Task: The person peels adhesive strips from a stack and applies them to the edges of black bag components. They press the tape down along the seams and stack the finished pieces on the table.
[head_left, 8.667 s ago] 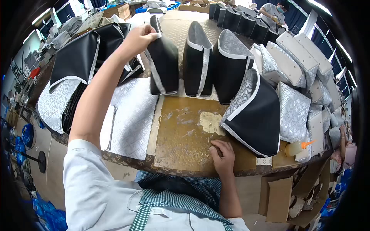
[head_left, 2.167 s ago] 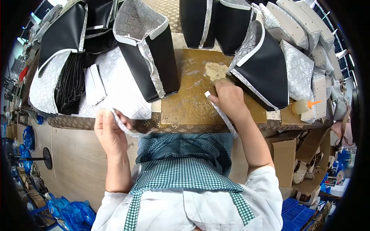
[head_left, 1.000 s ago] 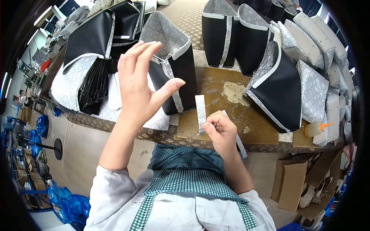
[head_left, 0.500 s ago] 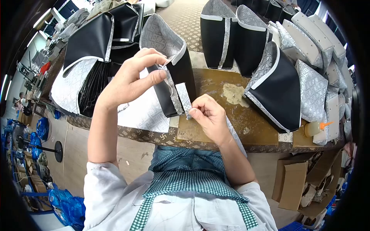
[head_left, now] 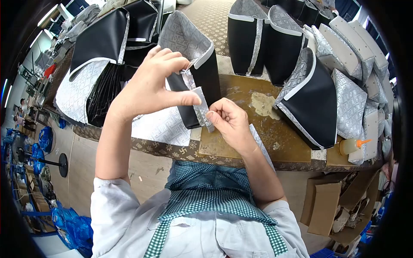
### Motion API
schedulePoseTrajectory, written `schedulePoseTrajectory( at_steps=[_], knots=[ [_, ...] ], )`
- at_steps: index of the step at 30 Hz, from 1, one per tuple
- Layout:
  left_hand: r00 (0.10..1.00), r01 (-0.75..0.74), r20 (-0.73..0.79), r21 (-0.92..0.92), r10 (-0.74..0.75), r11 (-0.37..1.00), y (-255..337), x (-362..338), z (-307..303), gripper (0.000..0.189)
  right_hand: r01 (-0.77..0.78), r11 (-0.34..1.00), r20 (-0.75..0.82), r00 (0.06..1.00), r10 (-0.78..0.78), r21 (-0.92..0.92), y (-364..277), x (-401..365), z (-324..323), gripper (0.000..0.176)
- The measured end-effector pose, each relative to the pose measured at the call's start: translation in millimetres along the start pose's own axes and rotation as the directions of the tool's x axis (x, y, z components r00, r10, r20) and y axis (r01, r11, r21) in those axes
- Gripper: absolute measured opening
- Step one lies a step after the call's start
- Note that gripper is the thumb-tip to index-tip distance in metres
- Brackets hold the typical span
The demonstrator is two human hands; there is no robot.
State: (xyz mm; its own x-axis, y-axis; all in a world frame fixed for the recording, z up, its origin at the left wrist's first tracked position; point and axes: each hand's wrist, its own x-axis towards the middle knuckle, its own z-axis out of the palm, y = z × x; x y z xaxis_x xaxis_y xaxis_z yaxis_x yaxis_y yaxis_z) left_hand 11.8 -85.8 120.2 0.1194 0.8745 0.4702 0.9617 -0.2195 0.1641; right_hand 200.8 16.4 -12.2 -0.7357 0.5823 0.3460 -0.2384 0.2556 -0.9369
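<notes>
In front of me stands a black boot shaft [head_left: 206, 81] with a silvery patterned lining and a white band along its top edge. A narrow silvery strip [head_left: 200, 112] lies along its near seam. My left hand [head_left: 148, 88] is at the top of this seam, its fingertips near the rim. Its thumb is stretched far from the fingers and touches the strip partway down. My right hand [head_left: 230, 124] has thumb and index finger pinched at the strip's lower part. The fingertips partly hide the strip's edge there.
More black shafts [head_left: 247, 43] stand behind, and one leans on the right [head_left: 312, 101]. Stacked black pieces [head_left: 105, 92] lie at left. Silvery padded pieces [head_left: 348, 101] and a glue bottle with an orange tip [head_left: 350, 146] are at right. A cardboard box [head_left: 325, 206] sits below the table.
My left thumb has moved down and away from the fingers, onto the strip. The strip now lies closer along the seam. My right hand has shifted slightly up and left.
</notes>
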Motion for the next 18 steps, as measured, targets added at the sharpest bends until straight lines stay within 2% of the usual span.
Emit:
schedulePoseTrajectory(
  at_steps=[3, 6, 12, 18],
  knots=[
    [1.0, 0.016, 0.022, 0.124, -0.019, 0.992, 6.8, 1.8, 2.0, 0.067, -0.005, 0.999, 0.009, 1.0, 0.005, -0.042, -3.0, 0.9, 2.5, 0.009],
    [0.999, 0.043, 0.027, 0.147, -0.047, 0.988, 8.2, 4.1, 4.5, 0.064, 0.017, 0.996, 0.009, 1.0, -0.016, -0.087, -5.8, 1.7, 5.9, 0.009],
    [0.99, 0.086, 0.102, 0.115, -0.098, 0.99, 12.9, 7.3, 2.0, 0.049, -0.062, 0.994, 0.007, 0.998, 0.063, -0.087, -7.6, 1.1, 10.9, 0.01],
    [1.0, 0.031, -0.002, 0.119, -0.031, 0.992, 11.0, 3.5, 9.3, 0.046, -0.158, 0.981, -0.09, 0.982, 0.168, 0.115, 2.4, -8.8, 17.7, 0.012]
  ],
)
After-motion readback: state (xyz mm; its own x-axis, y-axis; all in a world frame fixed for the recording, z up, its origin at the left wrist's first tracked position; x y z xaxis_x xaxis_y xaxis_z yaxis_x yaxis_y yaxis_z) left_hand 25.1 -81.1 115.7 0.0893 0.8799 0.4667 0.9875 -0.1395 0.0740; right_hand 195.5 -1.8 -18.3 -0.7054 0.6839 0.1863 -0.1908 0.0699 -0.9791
